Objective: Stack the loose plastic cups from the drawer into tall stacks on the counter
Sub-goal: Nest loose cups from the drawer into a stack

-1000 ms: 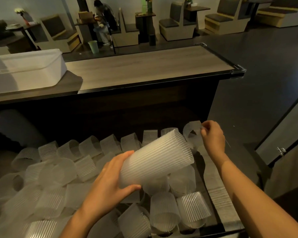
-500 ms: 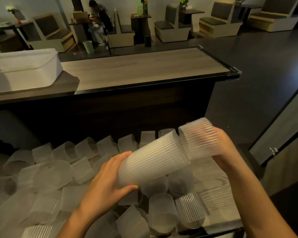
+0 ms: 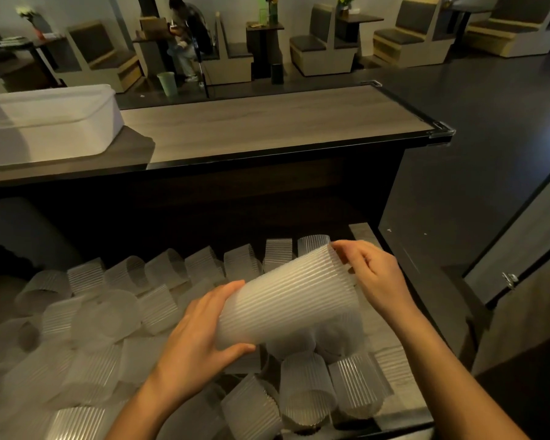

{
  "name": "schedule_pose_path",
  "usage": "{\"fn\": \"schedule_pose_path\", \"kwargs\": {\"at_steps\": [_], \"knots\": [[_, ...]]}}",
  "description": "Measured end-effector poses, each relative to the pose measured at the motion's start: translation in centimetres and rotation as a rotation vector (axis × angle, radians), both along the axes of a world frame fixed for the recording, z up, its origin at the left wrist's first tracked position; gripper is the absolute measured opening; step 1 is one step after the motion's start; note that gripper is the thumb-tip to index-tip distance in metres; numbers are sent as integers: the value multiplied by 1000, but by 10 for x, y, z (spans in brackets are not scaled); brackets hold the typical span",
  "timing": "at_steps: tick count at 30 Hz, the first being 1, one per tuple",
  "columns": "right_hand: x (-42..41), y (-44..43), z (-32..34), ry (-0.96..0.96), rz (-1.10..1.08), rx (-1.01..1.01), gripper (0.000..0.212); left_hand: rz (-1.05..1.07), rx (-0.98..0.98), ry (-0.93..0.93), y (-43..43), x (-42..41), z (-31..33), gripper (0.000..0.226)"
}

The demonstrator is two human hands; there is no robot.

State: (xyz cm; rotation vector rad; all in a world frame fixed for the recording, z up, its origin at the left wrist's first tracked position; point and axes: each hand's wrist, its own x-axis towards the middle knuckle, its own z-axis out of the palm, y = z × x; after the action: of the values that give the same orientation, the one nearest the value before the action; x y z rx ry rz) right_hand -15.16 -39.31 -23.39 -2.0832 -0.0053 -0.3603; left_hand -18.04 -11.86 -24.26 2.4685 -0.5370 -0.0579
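A stack of ribbed translucent cups (image 3: 286, 300) lies tilted above the open drawer (image 3: 391, 420), its open mouth pointing up and to the right. My left hand (image 3: 200, 341) grips the stack's closed lower end. My right hand (image 3: 372, 277) is at the mouth end, its fingers curled on the rim of the outermost cup. Several loose ribbed cups (image 3: 308, 395) lie jumbled in the drawer below both hands. The wooden counter (image 3: 267, 125) runs across behind the drawer.
A white plastic tub (image 3: 45, 119) stands on the counter's left end. To the right of the drawer are dark floor and a cabinet door with a latch (image 3: 508, 279). Booth seats, tables and a seated person (image 3: 188, 36) fill the room beyond.
My right hand picked a single cup from the drawer's right side, carried it to the stack's mouth and slid it in. The left hand kept hold of the stack.
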Motion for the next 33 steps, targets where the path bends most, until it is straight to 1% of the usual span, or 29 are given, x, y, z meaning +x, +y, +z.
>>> {"fn": "schedule_pose_path", "kwargs": {"at_steps": [3, 5, 6, 8, 9, 10, 13, 16, 19, 21, 23, 28, 30, 33], "knots": [[21, -21, -34, 105, -165, -112, 29, 9, -17, 6, 1, -1, 1, 80], [31, -32, -57, 189, -166, -242, 35, 19, -17, 13, 3, -2, 1, 81], [34, -36, -68, 214, -152, -341, 38, 25, -12, 15, 5, -2, 0, 81], [40, -42, -85, 234, -119, -559, 42, 40, -2, 20, 7, -2, 1, 80], [43, -43, -92, 244, -105, -624, 43, 47, 2, 21, 8, -2, 1, 79], [45, -44, -96, 260, -94, -652, 43, 52, 5, 19, 9, -2, 2, 79], [48, -42, -101, 333, -109, -551, 32, 57, 7, 7, 10, -2, 4, 78], [48, -42, -106, 287, -83, -619, 22, 69, 5, 5, 11, -1, 4, 79], [46, -45, -108, 245, -88, -612, 25, 78, 7, 6, 11, -1, 4, 81], [42, -45, -106, 232, -130, -537, 26, 77, 12, 12, 10, 0, 5, 80], [36, -44, -96, 211, -188, -390, 25, 78, 16, 18, 8, 0, 6, 80], [12, -37, -47, 95, -334, 113, 20, 63, 15, 7, 6, 0, 6, 80], [0, -32, -25, 17, -340, 303, 19, 61, 18, 6, 5, -1, 5, 80], [-22, -21, 5, -61, -313, 575, 24, 63, 12, -10, 4, -3, 5, 82]]}}
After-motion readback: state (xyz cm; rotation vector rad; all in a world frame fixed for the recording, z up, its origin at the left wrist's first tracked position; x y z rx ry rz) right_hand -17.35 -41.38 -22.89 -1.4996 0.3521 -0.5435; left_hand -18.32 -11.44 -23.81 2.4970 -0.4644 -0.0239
